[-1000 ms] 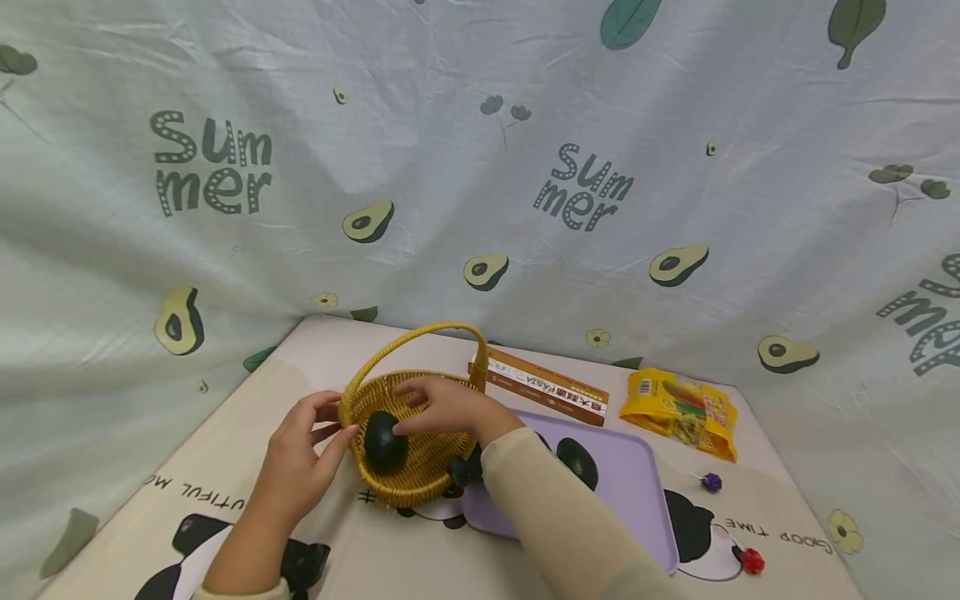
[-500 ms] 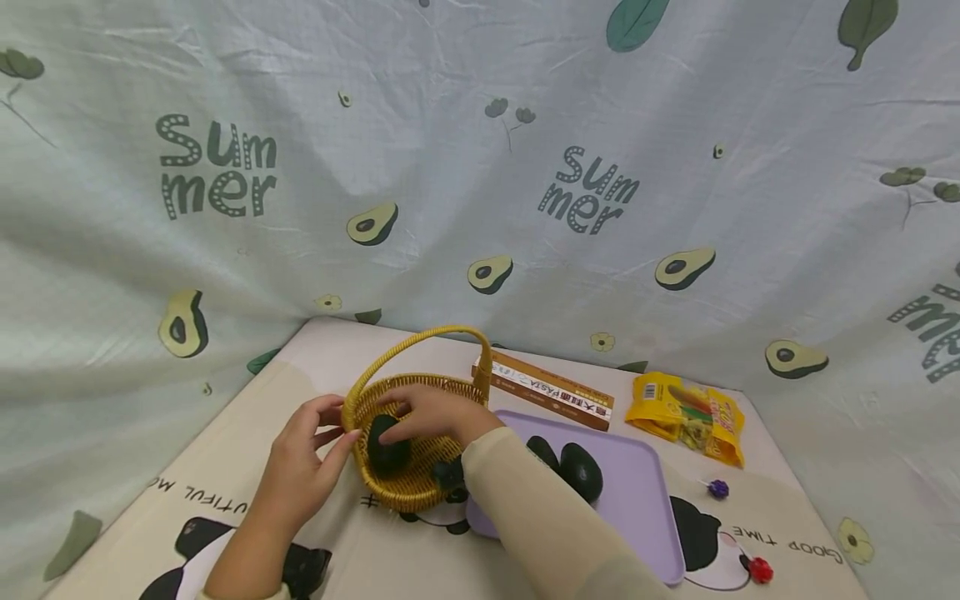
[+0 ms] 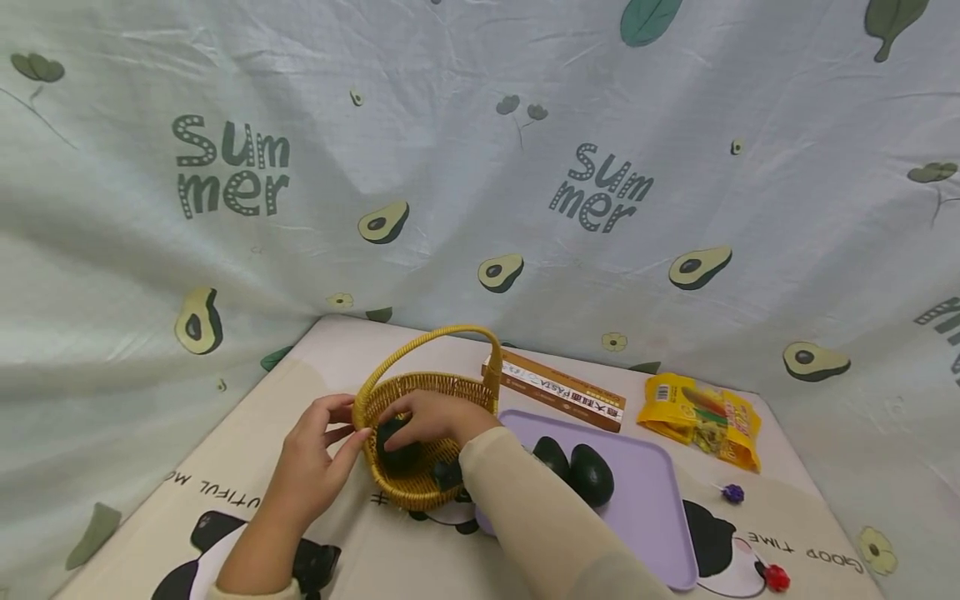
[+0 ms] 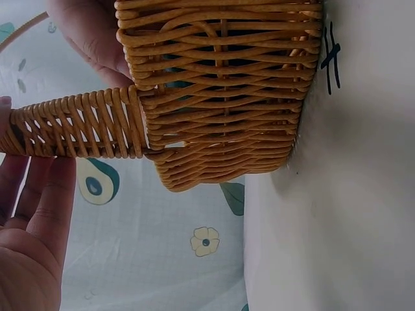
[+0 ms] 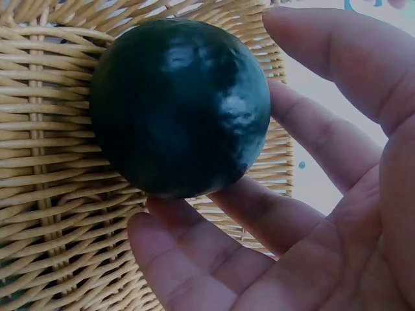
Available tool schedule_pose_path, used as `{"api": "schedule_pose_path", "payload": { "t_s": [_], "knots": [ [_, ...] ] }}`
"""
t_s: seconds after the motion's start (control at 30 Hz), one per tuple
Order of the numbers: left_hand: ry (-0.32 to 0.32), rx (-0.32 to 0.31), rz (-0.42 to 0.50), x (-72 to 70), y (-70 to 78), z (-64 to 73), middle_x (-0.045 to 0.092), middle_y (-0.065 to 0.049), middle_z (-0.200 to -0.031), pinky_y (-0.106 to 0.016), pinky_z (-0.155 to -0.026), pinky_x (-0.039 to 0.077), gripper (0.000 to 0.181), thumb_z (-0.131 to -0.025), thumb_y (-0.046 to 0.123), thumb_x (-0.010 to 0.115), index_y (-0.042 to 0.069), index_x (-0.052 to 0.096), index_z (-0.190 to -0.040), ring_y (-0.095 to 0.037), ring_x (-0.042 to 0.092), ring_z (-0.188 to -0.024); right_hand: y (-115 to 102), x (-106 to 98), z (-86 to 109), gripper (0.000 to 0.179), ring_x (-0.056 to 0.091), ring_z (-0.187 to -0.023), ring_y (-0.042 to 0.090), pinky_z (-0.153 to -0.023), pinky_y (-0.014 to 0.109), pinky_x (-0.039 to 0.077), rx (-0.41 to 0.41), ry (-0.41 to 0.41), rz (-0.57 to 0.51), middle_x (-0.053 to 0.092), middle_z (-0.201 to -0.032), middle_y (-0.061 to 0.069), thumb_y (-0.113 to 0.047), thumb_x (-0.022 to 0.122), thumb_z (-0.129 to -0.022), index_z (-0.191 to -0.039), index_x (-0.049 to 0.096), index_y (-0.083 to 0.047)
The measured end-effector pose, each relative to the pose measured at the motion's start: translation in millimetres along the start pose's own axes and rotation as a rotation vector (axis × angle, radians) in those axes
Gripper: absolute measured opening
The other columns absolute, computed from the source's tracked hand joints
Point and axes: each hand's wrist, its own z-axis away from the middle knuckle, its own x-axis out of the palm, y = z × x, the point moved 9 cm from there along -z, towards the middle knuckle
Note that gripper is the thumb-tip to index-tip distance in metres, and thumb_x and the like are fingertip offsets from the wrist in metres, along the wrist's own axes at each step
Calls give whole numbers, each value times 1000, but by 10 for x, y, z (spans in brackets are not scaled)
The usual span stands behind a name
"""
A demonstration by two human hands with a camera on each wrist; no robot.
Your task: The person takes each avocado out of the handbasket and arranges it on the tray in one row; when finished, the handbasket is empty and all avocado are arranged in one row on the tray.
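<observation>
A yellow wicker basket (image 3: 415, 499) with an arched handle stands on the table, left of a lilac tray (image 3: 656, 533). My left hand (image 3: 318, 462) pinches the foot of the basket handle (image 4: 78, 126) between thumb and fingers. Inside the basket lies a dark green avocado (image 5: 181, 110). My right hand (image 3: 435, 419) reaches in from the right, its fingers curled round the avocado and its thumb along the upper side. In the head view that hand covers part of the fruit. On the tray rest two more avocados (image 3: 591, 477), side by side, partly behind my right sleeve.
Behind the tray lies a long brown pasta box (image 3: 558, 389). A yellow snack bag (image 3: 701, 419) is at the back right. Nearer, on the right, are a purple lollipop (image 3: 732, 493) and a red lollipop (image 3: 776, 577). A printed cloth (image 3: 450, 125) hangs behind the table.
My right hand has lowered over the avocado in the basket, and its fingers have drawn in round it. My left hand stays at the handle. The head view has shifted slightly.
</observation>
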Motion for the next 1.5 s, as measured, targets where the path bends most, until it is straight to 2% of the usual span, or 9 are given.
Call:
{"api": "schedule_pose_path", "payload": {
  "t_s": [0.23, 0.43, 0.63, 0.87, 1.1, 1.23, 1.3, 1.4, 1.5],
  "knots": [
    [-2, -5, -5, 1, 1, 3, 63, -10, -115, -43, -84, 64, 50, -87, -3, 78, 1, 52, -129, -29, 69, -107, -28, 22, 17, 24, 60, -101, 10, -96, 33, 54, -3, -21, 40, 70, -112, -9, -28, 82, -88, -112, 78, -25],
    [-5, -13, -12, 0, -12, 3, 62, -10, -116, -44, -85, 63, 50, -87, -3, 78, 2, 52, -130, -29, 69, -107, 16, 22, 50, 34, 59, -105, 12, -100, 39, 55, 52, -25, 24, 68, -120, -6, -33, 85, -84, -116, 76, -24],
    [-7, -12, -9, 9, -18, 2, 63, -10, -117, -44, -85, 63, 50, -88, -2, 78, 2, 52, -130, -29, 69, -107, 69, 50, 64, 41, 60, -104, 14, -92, 40, 60, 85, -68, -40, 65, -120, -5, -31, 87, -83, -120, 73, -26],
    [5, -9, -2, 12, -21, 5, 63, -10, -115, -43, -84, 64, 51, -86, -4, 78, 2, 52, -130, -29, 69, -106, 42, 6, 64, 40, 56, -111, 10, -104, 36, 52, 30, -50, 74, 66, -126, -6, -30, 85, -84, -122, 73, -26],
    [6, -16, -5, 5, -13, 1, 62, -10, -116, -44, -84, 63, 50, -87, -5, 78, 1, 52, -129, -29, 69, -106, 66, -95, 101, 49, 61, -105, 14, -82, 35, 63, 27, -11, -33, 65, -129, -2, -28, 83, -87, -133, 69, -27],
    [5, -18, -2, 7, -15, 5, 62, -9, -116, -44, -85, 63, 50, -87, -4, 78, 2, 52, -130, -28, 69, -107, 65, -144, 128, 50, 61, -114, 15, -89, 35, 61, -10, 22, -30, 60, -140, -3, -30, 79, -90, -138, 66, -31],
    [4, -17, 0, 8, -16, 8, 62, -9, -117, -44, -85, 63, 50, -87, -4, 78, 2, 52, -130, -28, 69, -107, 68, -165, 146, 48, 60, -118, 17, -89, 36, 61, -27, 36, -42, 58, -144, -2, -30, 77, -92, -138, 65, -32],
    [5, -14, 2, 9, -13, 6, 62, -9, -117, -44, -85, 63, 50, -87, -4, 77, 1, 52, -130, -28, 68, -107, 80, -211, 178, 41, 59, -118, 19, -83, 36, 63, -44, 60, -90, 56, -145, -1, -30, 73, -95, -135, 66, -31],
    [9, -9, -4, 6, -8, 0, 62, -9, -117, -43, -85, 63, 50, -87, -4, 78, 1, 52, -130, -27, 68, -107, 98, -270, 221, 36, 61, -110, 20, -72, 35, 64, -55, 85, -149, 57, -142, 2, -31, 71, -96, -132, 68, -28]
  ]
}}
